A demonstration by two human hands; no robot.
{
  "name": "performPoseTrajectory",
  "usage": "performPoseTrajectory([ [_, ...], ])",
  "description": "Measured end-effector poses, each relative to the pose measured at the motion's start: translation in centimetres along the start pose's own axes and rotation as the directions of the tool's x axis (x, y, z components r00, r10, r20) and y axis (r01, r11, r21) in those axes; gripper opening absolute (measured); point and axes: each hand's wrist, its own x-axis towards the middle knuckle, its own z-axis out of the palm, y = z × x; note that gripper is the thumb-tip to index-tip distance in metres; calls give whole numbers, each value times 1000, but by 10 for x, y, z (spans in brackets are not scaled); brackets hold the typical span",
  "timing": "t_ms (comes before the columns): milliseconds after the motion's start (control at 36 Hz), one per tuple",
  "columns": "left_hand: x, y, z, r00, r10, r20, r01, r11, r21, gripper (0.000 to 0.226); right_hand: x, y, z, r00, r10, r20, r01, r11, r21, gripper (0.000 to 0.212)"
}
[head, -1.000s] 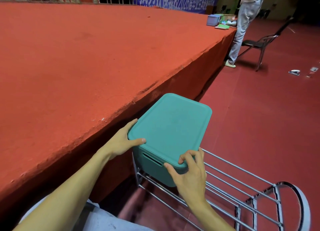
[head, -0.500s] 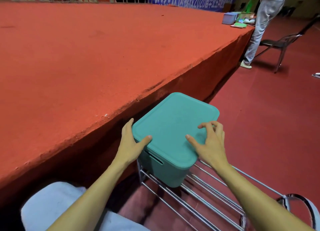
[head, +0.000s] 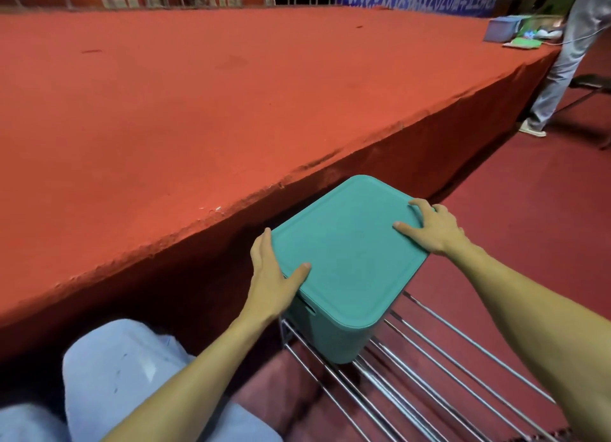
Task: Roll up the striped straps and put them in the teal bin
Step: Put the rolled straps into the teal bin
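The teal bin (head: 334,339) stands on a metal wire rack (head: 429,369), its flat teal lid (head: 347,246) closed on top. My left hand (head: 271,273) grips the lid's near-left edge, thumb on top and fingers down the side. My right hand (head: 429,230) grips the lid's far-right edge, thumb lying on the lid and fingers curled over the rim. No striped straps are in view.
A raised stage covered in red carpet (head: 198,110) runs along the left, its edge just beside the bin. At its far right end lie a blue box (head: 502,28) and a green item. A person (head: 568,54) stands there near a folding chair. My knees (head: 122,375) are below.
My right hand has slid from the lid's near edge to its far-right edge. My left hand has kept its hold on the near-left edge. The camera has moved closer and to the left.
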Motion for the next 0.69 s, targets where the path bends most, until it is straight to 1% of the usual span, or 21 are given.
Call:
performPoseTrajectory([
  [111,1,-3,3,1000,13,-7,-13,1000,0,92,-4,-4,8,998,28,-51,-28,1000,3,67],
  [194,0,-4,5,1000,17,-1,-17,1000,-8,88,-5,-2,9,999,15,-46,-16,1000,-15,68],
  [222,0,-3,6,1000,9,-9,-9,1000,21,87,-5,-1,9,999,11,-39,-12,1000,-21,69],
  [278,0,0,7,998,29,-54,-18,982,189,86,-5,0,8,1000,16,-24,-17,999,-39,70],
  [333,0,5,4,987,141,-73,-100,910,402,87,-4,-2,7,1000,15,-11,-16,995,-98,70],
  [361,-1,10,2,980,196,-41,-154,867,474,91,-3,-3,6,1000,3,-9,-4,990,-141,69],
  [417,-4,21,1,966,246,76,-247,807,536,103,-2,-6,4,998,-59,-18,53,969,-241,67],
  [472,-10,34,7,953,236,191,-303,784,542,115,-2,-9,1,991,-135,-22,122,943,-310,68],
  [500,-13,40,12,944,217,248,-322,770,551,119,-2,-12,0,988,-154,-17,141,939,-315,72],
  [528,-16,44,17,932,200,303,-346,742,574,122,-3,-15,0,987,-160,-7,150,940,-305,77],
  [583,-20,49,26,905,166,391,-397,657,641,128,-7,-21,4,987,-155,34,158,946,-284,84],
  [639,-21,47,30,902,124,413,-401,591,700,130,-10,-25,13,985,-141,101,166,933,-318,86],
  [694,-21,46,32,911,92,401,-379,567,732,132,-10,-25,20,983,-129,133,170,914,-370,87],
])
